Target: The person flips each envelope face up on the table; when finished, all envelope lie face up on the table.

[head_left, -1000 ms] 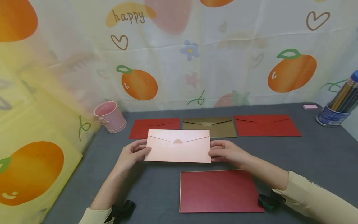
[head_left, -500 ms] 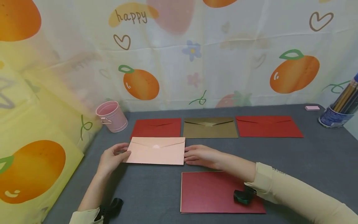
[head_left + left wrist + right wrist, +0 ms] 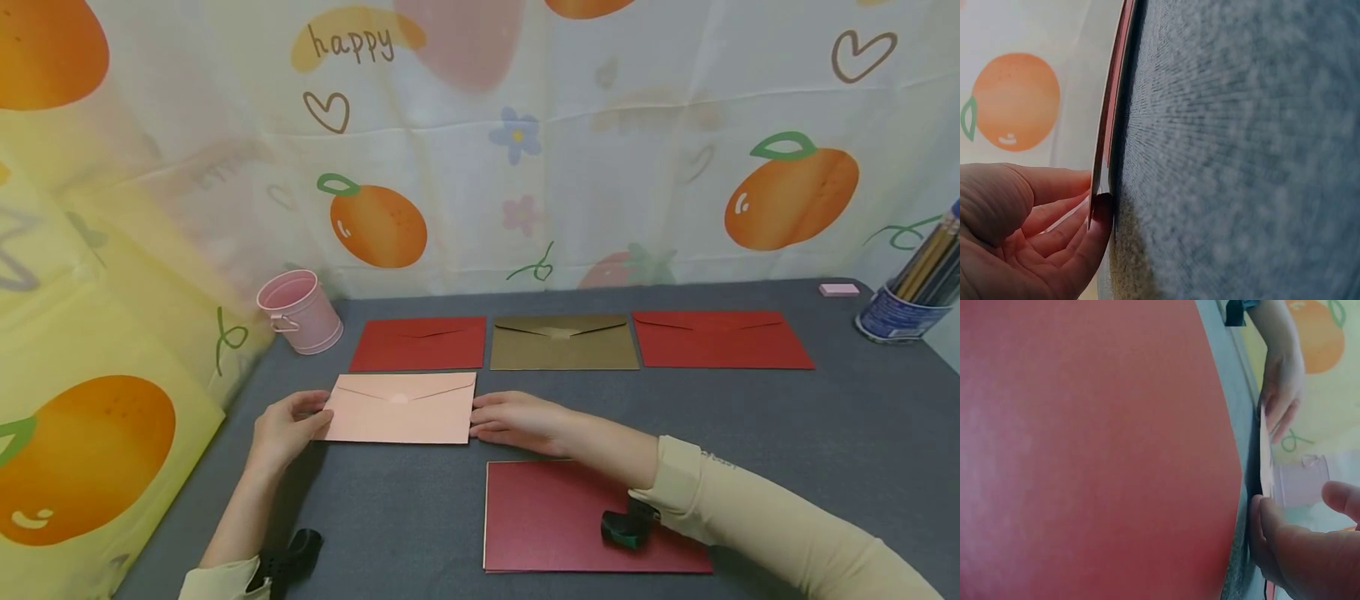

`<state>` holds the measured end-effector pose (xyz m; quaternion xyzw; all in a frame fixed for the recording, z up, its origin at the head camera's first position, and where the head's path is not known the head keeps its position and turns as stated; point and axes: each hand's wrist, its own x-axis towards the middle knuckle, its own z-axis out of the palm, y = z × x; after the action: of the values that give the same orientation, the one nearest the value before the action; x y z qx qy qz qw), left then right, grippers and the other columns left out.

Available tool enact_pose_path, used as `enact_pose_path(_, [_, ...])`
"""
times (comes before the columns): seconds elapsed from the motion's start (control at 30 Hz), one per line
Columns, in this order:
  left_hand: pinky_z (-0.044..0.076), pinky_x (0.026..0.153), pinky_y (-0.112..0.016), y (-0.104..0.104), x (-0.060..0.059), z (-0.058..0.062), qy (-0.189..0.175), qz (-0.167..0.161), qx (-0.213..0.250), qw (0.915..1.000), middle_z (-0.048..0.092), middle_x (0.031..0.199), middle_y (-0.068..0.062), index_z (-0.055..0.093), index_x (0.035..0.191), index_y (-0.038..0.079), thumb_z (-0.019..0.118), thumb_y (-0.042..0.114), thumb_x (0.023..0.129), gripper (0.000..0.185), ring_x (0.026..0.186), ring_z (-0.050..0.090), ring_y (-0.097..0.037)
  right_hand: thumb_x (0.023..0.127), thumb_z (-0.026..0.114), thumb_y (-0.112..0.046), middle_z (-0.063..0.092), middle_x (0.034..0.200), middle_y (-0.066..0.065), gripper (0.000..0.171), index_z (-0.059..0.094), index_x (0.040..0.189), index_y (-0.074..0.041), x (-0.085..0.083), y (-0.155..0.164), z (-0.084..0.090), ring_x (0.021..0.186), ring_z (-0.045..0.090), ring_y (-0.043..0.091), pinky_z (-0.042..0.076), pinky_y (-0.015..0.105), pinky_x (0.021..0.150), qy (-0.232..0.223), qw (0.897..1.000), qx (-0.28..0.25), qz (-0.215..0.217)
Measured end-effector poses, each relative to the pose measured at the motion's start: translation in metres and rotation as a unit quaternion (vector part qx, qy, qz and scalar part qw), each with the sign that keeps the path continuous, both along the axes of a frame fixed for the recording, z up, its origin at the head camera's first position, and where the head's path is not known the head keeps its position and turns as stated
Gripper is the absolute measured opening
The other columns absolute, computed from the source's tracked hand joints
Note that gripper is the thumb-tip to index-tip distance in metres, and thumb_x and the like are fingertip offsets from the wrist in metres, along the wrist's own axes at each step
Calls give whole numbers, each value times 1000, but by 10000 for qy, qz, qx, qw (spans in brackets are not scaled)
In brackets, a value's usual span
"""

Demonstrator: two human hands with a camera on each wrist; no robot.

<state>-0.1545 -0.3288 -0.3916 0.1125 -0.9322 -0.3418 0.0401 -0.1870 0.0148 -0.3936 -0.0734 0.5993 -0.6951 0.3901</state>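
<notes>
Underneath pink envelope [image 3: 401, 418], grey tabletop [image 3: 862, 433]; behind, white fruit-print cloth [image 3: 622, 179].

The pink envelope [image 3: 401, 412] and right arm [image 3: 611, 443] wall off the middle; I see room for a hand over the table [image 3: 780, 421] between sleeve [image 3: 765, 504] and rightmost envelope [image 3: 720, 342].

A pink bucket [image 3: 303, 321], its mouth upward, stood toward the back left of the grey tabletop [image 3: 847, 450]. At the far right, a blue cup [image 3: 900, 318] held upright brown and dark pencils [image 3: 921, 268], with a small pink block [image 3: 838, 290] near it. Behind hung a pale cloth [image 3: 637, 50] printed with oranges, hearts, flowers and the word "happy"; at left, a yellow cloth [image 3: 90, 333] bore another orange.
</notes>
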Motion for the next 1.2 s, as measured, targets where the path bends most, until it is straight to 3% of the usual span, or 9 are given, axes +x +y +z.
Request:
enact_pose_path(0.27, [48, 69, -24, 3, -1, 1, -28, -149, 5, 9999, 65, 115, -21, 63, 124, -1, 67, 18, 92, 37, 104, 62, -33, 93, 54, -7, 33, 149, 28, 67, 21, 148, 13, 6, -4, 4, 136, 39, 38, 32, 38, 111, 30, 9998, -55, -183])
enact_pose_path(0.83, [49, 70, -26, 7, -2, 2, -161, 7, 2, 9999, 65, 116, -21, 63, 125, 0, 65, 19, 93, 38, 101, 61, -31, 92, 57, -5, 38, 145, 27, 67, 23, 148, 12, 5, -7, 4, 126, 49, 32, 42, 36, 104, 88, 9992, 230, -312])
enact_pose_path(1.2, [48, 76, -32, 8, -1, 4, -279, -37, -45, 9996, 64, 119, -21, 61, 127, 1, 60, 29, 96, 42, 107, 58, -33, 94, 56, -8, 39, 144, 25, 65, 24, 147, 11, 5, -2, 4, 121, 51, 30, 41, 36, 105, 59, 9996, 159, -243])
